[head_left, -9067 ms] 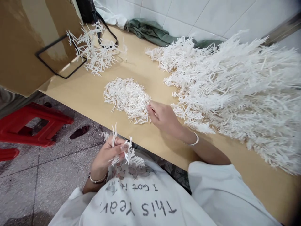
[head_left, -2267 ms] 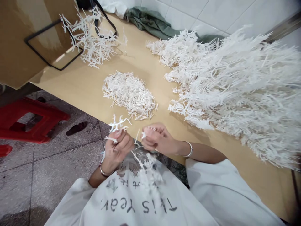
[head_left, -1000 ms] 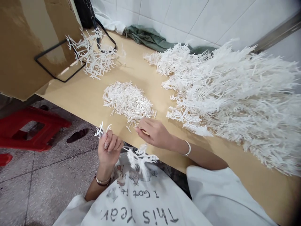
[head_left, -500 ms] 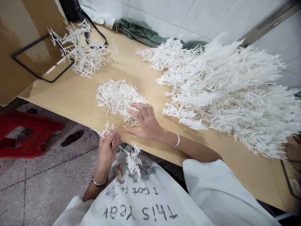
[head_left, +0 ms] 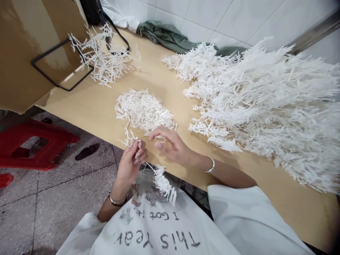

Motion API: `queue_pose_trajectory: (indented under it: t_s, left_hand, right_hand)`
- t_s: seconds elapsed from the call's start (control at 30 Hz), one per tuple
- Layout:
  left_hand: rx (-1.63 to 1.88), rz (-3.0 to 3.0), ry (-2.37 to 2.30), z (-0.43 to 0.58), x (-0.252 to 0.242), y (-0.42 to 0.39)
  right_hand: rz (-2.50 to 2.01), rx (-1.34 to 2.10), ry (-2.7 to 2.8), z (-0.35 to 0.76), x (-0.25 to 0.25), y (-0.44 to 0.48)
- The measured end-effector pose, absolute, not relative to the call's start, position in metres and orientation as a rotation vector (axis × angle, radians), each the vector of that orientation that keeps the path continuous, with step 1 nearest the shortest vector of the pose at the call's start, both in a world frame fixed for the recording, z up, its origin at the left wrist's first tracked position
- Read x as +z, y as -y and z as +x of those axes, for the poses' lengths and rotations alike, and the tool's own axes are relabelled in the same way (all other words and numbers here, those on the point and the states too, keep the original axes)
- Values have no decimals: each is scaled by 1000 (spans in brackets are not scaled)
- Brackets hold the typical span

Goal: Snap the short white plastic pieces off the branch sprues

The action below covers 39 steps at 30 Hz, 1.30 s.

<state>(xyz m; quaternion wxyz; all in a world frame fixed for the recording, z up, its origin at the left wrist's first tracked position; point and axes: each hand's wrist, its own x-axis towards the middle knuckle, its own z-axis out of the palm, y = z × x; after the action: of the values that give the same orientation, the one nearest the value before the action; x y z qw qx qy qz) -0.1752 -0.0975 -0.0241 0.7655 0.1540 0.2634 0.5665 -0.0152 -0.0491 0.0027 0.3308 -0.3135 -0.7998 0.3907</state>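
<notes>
Spiky white plastic sprue (head_left: 148,161) pinched in left hand (head_left: 131,161), right hand (head_left: 171,147) loosely open.

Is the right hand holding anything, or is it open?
Open and empty: the right hand hovers with fingers spread, beside the white branched piece gripped in the left hand.

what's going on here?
A person sits at a wooden table. The left hand grips a branched white plastic strip. The right hand, fingers spread, hovers at the near edge of a small pile of loose white pieces. A big heap of branched strips lies to the right.
</notes>
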Motion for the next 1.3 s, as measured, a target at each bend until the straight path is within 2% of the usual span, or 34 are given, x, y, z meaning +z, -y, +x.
queue_pose_trajectory:
  t_s: [0.17, 0.37, 0.67, 0.87, 1.1, 1.3]
  left_hand:
    - [1356, 219, -539, -174, -21, 96]
    - [1390, 223, -544, -183, -14, 95]
    - [1185, 606, -631, -192, -20, 93]
    - [1208, 726, -740, -182, -31, 108]
    - [1185, 533, -644, -179, -25, 112]
    - [1044, 688, -730, -188, -31, 114]
  right_hand:
    - [-871, 1451, 2273, -5, 25, 58]
    - [-927, 1507, 2590, 13, 39, 41]
    - [-788, 1891, 2147, 13, 28, 28]
    - [-910, 1785, 1950, 8, 26, 38]
    - [-971, 1586, 1787, 1, 34, 50]
    - [-966, 1683, 1482, 0, 32, 52]
